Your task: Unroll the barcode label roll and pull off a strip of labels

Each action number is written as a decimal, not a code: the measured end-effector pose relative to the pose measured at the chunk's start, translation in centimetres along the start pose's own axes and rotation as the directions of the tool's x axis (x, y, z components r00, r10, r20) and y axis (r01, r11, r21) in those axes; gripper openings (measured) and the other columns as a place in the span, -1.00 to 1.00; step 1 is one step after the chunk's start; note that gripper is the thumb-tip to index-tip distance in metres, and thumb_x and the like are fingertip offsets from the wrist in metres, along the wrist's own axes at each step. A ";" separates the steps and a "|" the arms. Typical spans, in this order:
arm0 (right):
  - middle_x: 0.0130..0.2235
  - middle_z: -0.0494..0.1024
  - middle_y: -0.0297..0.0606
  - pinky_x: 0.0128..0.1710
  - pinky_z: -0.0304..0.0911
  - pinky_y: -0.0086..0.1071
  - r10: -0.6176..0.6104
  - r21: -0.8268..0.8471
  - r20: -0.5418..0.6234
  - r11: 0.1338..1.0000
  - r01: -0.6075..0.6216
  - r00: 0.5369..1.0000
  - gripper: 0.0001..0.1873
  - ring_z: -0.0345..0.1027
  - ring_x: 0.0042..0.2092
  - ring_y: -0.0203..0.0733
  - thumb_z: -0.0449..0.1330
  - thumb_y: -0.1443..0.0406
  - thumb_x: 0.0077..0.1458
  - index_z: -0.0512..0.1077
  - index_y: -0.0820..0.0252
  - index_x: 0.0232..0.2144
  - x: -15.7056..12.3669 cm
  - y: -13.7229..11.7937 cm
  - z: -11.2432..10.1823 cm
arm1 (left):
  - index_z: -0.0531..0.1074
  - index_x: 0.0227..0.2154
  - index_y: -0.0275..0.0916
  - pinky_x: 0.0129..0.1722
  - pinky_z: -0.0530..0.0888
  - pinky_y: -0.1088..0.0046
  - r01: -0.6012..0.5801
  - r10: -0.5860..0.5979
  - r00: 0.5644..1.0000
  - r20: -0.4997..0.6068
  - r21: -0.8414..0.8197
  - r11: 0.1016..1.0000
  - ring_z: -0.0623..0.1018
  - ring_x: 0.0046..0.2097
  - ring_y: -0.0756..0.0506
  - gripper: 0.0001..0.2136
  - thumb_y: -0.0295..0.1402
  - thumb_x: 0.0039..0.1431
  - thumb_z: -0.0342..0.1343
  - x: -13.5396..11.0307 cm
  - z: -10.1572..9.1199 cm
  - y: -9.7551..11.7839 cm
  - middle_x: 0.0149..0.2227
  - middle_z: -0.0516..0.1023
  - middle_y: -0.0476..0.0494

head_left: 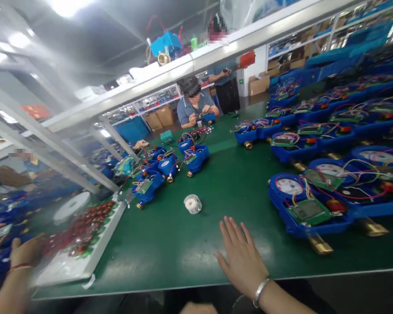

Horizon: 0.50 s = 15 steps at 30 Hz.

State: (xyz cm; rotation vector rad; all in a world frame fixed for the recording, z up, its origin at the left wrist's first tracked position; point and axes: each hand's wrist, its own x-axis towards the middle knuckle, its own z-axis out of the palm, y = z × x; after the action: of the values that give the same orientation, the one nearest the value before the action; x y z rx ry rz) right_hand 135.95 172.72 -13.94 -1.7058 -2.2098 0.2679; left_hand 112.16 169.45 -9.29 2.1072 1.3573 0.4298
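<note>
White tape roll (192,204) ahead of spread, empty right hand (240,257) | left hand (25,252) unclear, beside white tray (63,271)

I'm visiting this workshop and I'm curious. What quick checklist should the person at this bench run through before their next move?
1. Right hand free: ok, open and empty over the green bench mat.
2. Left hand free: cannot tell, it is blurred beside the white tray.
3. Red parts settled on the tray: cannot tell, too blurred.
4. Wires tucked on the nearest blue water meter: not ok, loose loops cross its green circuit board.
5. Roll of white tape out of the right hand's way: ok, it stands apart.
6. Seated co-worker apart from these hands: ok, working farther along the bench.
</note>
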 end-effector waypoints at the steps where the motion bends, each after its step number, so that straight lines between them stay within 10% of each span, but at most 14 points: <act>1: 0.32 -0.31 0.00 0.31 -0.34 0.13 0.001 0.028 0.007 1.000 -0.001 1.000 -0.22 -0.45 0.35 0.06 -0.06 0.03 0.22 -0.09 0.46 0.29 -0.1 0.0 -0.3 | 0.42 -0.18 -0.13 -0.32 0.51 0.35 0.023 -0.023 0.999 -0.044 -0.003 1.000 0.51 -0.29 -0.08 -0.72 -0.05 0.27 0.00 0.8 -0.5 0.7 -0.31 0.49 -0.03; 5: 0.31 -0.29 0.08 0.30 -0.41 0.13 -0.001 0.102 0.026 0.995 -0.002 1.000 -0.19 -0.46 0.35 0.09 0.00 0.06 0.18 -0.07 0.52 0.28 -0.3 0.2 -1.1 | 0.33 -0.19 -0.20 -0.14 0.45 0.26 0.079 -0.056 0.907 -0.418 0.037 0.996 0.48 -0.18 -0.12 -0.70 -0.07 0.24 -0.01 7.7 -3.4 0.0 -0.23 0.46 -0.10; 10: 0.32 -0.27 0.06 0.31 -0.46 0.10 0.019 0.164 0.041 0.986 -0.025 0.999 -0.18 -0.47 0.35 0.08 0.04 0.09 0.15 -0.08 0.51 0.28 -0.4 0.5 -1.3 | 0.11 0.14 -0.22 0.07 0.36 0.13 0.012 0.026 0.955 -0.295 0.127 0.992 0.34 0.08 -0.24 -0.28 -0.11 -0.04 0.26 16.0 -4.1 -3.9 0.14 0.17 -0.25; 15: 0.33 -0.15 -0.04 0.33 -0.45 0.05 0.054 0.278 0.028 0.959 -0.060 0.998 -0.19 -0.40 0.35 0.00 0.10 0.15 0.08 -0.01 0.37 0.29 0.1 0.6 -1.7 | 0.16 0.06 -0.19 0.00 0.37 0.25 -0.079 0.104 0.971 -0.213 0.123 0.989 0.38 0.01 -0.19 -0.39 -0.20 -0.04 0.25 18.4 -2.8 -4.6 0.06 0.25 -0.18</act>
State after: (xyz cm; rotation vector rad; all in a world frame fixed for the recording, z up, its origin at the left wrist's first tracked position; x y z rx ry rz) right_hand 137.13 172.84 -12.57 -1.6180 -2.0253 0.5833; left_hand 115.19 188.31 -10.80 2.2776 1.4401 0.6540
